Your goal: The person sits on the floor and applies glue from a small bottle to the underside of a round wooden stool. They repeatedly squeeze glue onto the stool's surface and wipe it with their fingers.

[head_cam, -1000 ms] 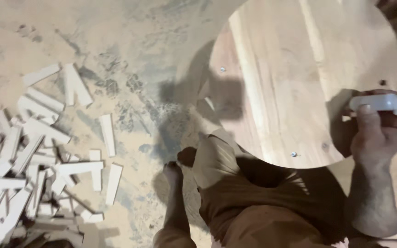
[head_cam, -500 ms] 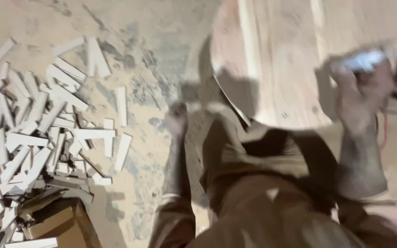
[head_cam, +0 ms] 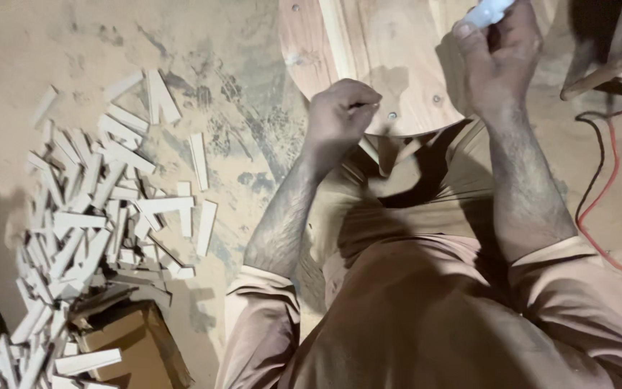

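Round board across the lap, screws already along its near edge. Left hand fisted at that edge, contents hidden. Right hand clamped on pale tool. Further fastening seemingly left.

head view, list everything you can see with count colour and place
round wooden board: one, pale wood with screw heads near its rim, top centre
small wooden blocks: many, whitish, heaped on the floor at left
cardboard box: one, brown, bottom left, partly under the blocks
cables: one red, one black, on the floor at right
white object: one, top edge, gripped in the right hand
left hand: fist closed at the board's lower rim; contents hidden
right hand: fingers closed around the white object
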The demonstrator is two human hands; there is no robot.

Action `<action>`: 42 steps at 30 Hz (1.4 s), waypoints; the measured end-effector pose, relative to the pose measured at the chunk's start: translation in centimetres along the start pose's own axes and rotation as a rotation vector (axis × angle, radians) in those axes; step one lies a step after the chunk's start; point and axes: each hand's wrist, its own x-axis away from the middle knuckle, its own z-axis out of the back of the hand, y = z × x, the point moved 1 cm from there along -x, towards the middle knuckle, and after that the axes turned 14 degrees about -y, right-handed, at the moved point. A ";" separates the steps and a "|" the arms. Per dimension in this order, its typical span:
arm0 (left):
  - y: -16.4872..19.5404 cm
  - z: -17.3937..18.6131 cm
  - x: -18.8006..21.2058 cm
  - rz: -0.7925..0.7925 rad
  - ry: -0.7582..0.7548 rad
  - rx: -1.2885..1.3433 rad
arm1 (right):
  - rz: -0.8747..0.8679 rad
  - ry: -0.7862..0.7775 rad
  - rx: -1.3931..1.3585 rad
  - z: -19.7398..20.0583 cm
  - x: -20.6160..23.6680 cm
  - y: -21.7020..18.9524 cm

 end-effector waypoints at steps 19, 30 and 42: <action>-1.4 -1.3 -1.1 0.259 0.049 0.311 | 0.005 -0.026 0.072 -0.2 0.4 0.4; -4.5 1.2 -4.1 0.026 0.061 -0.177 | 0.010 -0.068 0.128 0.1 0.5 0.3; -5.5 0.2 -0.8 -0.040 0.358 -0.154 | 0.012 -0.070 -0.013 0.3 0.8 1.2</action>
